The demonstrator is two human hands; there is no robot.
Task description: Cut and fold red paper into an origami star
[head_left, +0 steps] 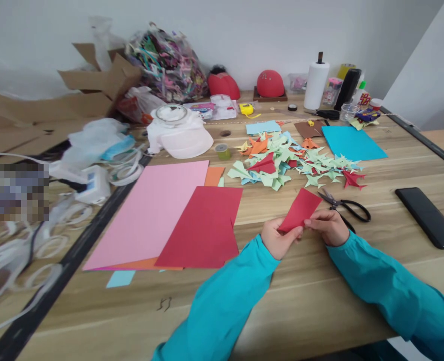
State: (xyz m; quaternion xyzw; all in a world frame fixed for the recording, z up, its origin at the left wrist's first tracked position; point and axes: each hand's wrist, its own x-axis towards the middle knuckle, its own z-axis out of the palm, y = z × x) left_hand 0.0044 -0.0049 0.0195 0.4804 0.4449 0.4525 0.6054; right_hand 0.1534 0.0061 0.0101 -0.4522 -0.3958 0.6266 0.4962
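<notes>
A small red piece of paper point(300, 206) is held up above the table between my two hands. My left hand point(280, 238) grips its lower left part, with the thumb across the front. At the lower right edge, my right hand point(326, 225) pinches it between thumb and fingers. Black-handled scissors point(344, 204) lie just behind my right hand, partly hidden by it. To the left rests a larger sheet of red paper point(203, 230), overlapping a pink sheet point(154, 205). Beyond my hands is a pile of folded paper shapes point(278, 155) in green, red, orange and blue.
A black phone point(428, 215) lies at the right. Turquoise paper point(352, 143) is behind the scissors. White cords and strips point(56, 245) crowd the left side beyond a black strip. At the back stand a stuffed plastic bag point(169, 62), a cardboard box point(90, 95) and a white roll point(316, 85).
</notes>
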